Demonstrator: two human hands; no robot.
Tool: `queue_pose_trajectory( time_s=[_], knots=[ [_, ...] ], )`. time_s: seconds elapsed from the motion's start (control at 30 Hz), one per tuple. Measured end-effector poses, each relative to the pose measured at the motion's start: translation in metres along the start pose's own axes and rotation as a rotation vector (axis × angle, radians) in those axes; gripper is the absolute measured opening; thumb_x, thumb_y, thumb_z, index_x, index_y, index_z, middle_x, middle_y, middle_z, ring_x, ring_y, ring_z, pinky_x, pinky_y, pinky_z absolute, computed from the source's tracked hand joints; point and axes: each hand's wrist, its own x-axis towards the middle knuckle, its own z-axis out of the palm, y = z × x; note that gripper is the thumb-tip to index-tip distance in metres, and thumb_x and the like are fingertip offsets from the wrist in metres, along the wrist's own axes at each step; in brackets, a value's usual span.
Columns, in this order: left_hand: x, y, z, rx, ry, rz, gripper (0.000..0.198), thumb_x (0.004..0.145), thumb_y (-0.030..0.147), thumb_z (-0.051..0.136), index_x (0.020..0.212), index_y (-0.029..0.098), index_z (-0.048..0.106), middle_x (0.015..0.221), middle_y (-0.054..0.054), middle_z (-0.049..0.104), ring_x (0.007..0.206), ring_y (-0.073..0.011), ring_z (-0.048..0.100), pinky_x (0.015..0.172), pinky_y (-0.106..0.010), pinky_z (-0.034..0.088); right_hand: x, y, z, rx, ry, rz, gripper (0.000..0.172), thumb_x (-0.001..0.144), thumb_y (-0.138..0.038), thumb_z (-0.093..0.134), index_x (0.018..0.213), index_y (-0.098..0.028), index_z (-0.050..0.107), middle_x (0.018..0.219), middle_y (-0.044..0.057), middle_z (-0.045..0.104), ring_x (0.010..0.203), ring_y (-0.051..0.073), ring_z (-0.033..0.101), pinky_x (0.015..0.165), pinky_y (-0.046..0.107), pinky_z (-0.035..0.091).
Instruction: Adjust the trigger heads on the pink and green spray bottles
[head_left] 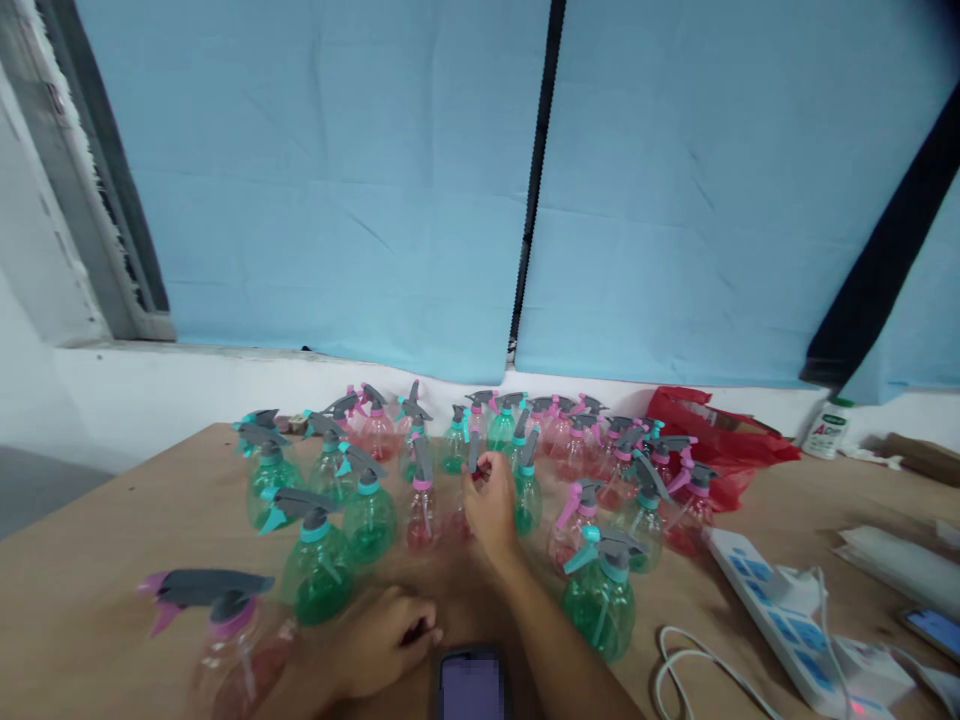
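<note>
A pink spray bottle (225, 640) with a grey trigger is seen blurred at the near counter (112, 560) edge, well left of the phone (471, 685). A green spray bottle (319, 565) stands up-left of the phone. The left hand (386, 640) is rested on the counter just left of the phone, fingers curled under; whether anything is enclosed cannot be told. Straight beyond the phone, the right hand (489, 500) is closed around the neck of a reddish bottle, whose grey spray head (472, 450) is shown above the fingers, amid a crowd of upright bottles (570, 440). Another green bottle (600, 600) is stood just right of the phone. Further right a white power strip (780, 610) is laid, with a red bag (720, 440) beyond it.
</note>
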Motion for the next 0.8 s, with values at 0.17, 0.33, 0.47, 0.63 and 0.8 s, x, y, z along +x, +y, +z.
queue_pose_trajectory(
  time_s=[0.17,0.33,0.47,0.63,0.8],
  knots=[
    [0.001,-0.001,0.001,0.001,0.001,0.008,0.036,0.104,0.047,0.048,0.08,0.024,0.06,0.072,0.002,0.064,0.066,-0.015,0.055,0.057,-0.029,0.025,-0.002,0.009,0.007,0.078,0.036,0.033,0.016,0.086,-0.028,0.063,0.092,-0.023,0.049,0.09,0.001,0.054,0.081,0.019,0.055,0.079,0.032,0.045],
    [0.001,0.002,-0.002,0.007,-0.012,-0.005,0.035,0.104,0.046,0.049,0.079,0.023,0.06,0.072,0.002,0.064,0.064,-0.0144,0.053,0.057,-0.029,0.025,-0.006,-0.002,0.006,0.063,0.122,-0.034,0.03,0.081,-0.025,0.065,0.104,-0.023,0.046,0.105,0.005,0.052,0.104,0.024,0.054,0.097,0.041,0.044],
    [0.001,0.003,-0.003,0.015,-0.016,0.0,0.035,0.104,0.047,0.048,0.08,0.023,0.06,0.073,0.001,0.065,0.067,-0.0149,0.056,0.058,-0.029,0.025,-0.003,-0.027,-0.01,0.055,0.163,-0.199,0.029,0.086,-0.026,0.056,0.111,-0.024,0.043,0.114,0.009,0.048,0.123,0.027,0.05,0.108,0.048,0.04],
    [0.0,-0.002,0.002,0.014,-0.01,-0.008,0.038,0.105,0.049,0.046,0.081,0.024,0.061,0.074,0.001,0.064,0.068,-0.0153,0.056,0.058,-0.03,0.025,0.02,-0.034,-0.03,-0.09,0.251,-0.131,0.047,0.087,-0.025,0.052,0.133,-0.019,0.042,0.14,0.02,0.039,0.142,0.034,0.036,0.117,0.055,0.031],
    [0.0,-0.002,0.0,-0.017,-0.011,-0.001,0.038,0.105,0.051,0.046,0.083,0.024,0.062,0.076,0.001,0.065,0.071,-0.0161,0.057,0.059,-0.03,0.027,0.036,-0.006,-0.033,-0.234,0.276,0.042,0.072,0.081,-0.022,0.059,0.148,-0.01,0.035,0.15,0.029,0.039,0.145,0.043,0.034,0.116,0.062,0.027]
  ],
)
